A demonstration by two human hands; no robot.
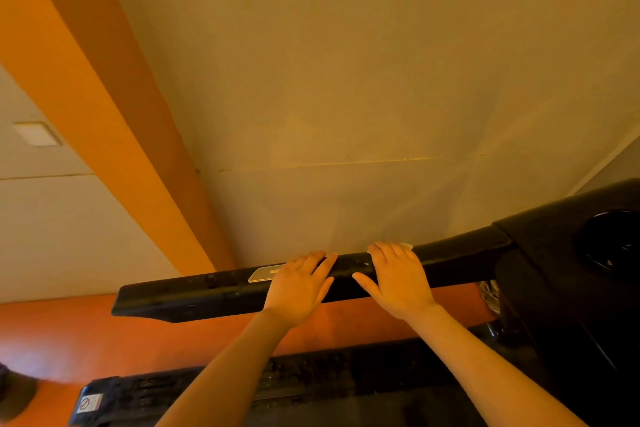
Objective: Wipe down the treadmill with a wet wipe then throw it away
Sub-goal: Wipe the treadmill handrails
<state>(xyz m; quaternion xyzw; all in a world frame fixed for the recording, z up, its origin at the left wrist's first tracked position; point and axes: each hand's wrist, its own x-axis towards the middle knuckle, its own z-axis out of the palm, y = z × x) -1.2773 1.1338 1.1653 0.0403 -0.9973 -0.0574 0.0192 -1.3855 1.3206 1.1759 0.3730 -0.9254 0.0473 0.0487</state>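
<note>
Right hand flat, pressing wet wipe onto treadmill handrail; left hand flat beside. Wipe likely limp, light, slippery: pinch exposed edge.

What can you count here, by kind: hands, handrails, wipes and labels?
Hands: 2, left hand and right hand, both flat on the rail
Handrails: 1, black handrail
Wipes: 1, white wipe peeking out beyond the right fingertips
Labels: 2, silver plate on the rail, warning sticker lower left
Total: 6
</note>
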